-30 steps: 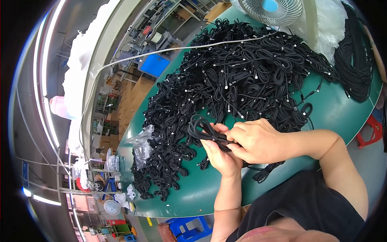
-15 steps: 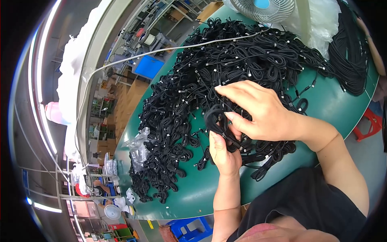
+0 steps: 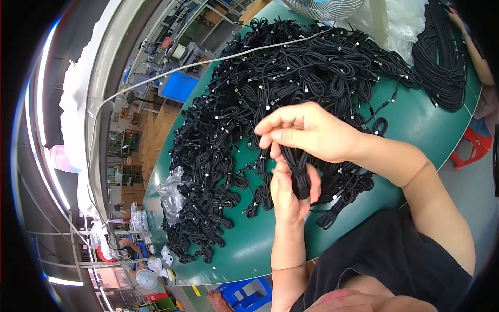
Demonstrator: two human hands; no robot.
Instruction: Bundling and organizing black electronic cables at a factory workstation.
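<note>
A coiled black cable (image 3: 301, 182) is held over the table, with a wide black band around its middle and loops standing out above the band. My left hand (image 3: 289, 197) is closed around the banded part, thumb on one side and fingers on the other. At the upper loops, my right hand (image 3: 312, 134) has its thumb and fingers drawn together; its palm hides the loop ends. Behind both hands lies a large heap of similar black coiled cables (image 3: 312, 78) with pale metal plug ends.
The heap covers much of the green table (image 3: 249, 244). A clear plastic bag (image 3: 171, 200) lies at its left. Longer black cables (image 3: 442, 62) lie far right, near another person's arm (image 3: 475, 54). A fan (image 3: 330, 8) stands at the back; a white cord (image 3: 228, 58) crosses above.
The coiled cable has been turned, so its band now faces me. My right hand's spread fingers have come together at the loops. The whole view has shifted slightly.
</note>
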